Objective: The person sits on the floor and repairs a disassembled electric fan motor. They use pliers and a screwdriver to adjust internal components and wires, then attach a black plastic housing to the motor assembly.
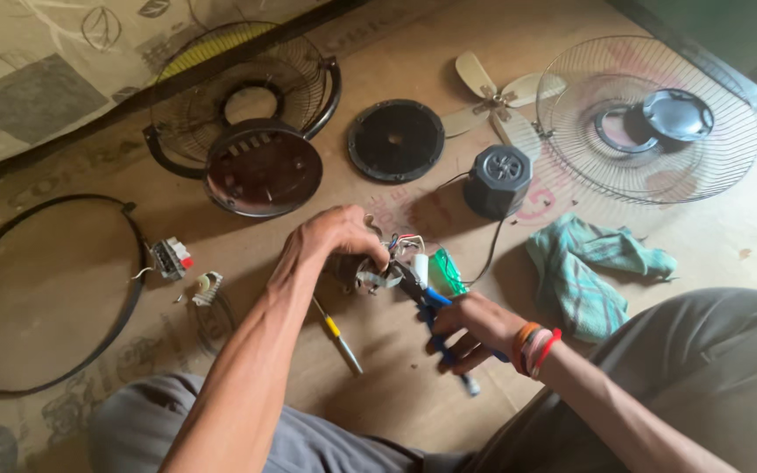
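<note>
Pliers (427, 302) with blue handles sit clamped in the right hand (475, 328), their nose biting at the small fan motor (370, 273) on the floor (413, 394), just in front of the person's knees. Over that motor the left hand (330, 241) closes its grip from above, pinning it with its loose wires. A yellow-handled screwdriver (337, 337) lies just beside it, a green checked cloth (589, 271) near on the right, and a wire fan guard (650, 118), cream fan blade (492, 101) and dark round base (263, 166) lie well apart beyond.
</note>
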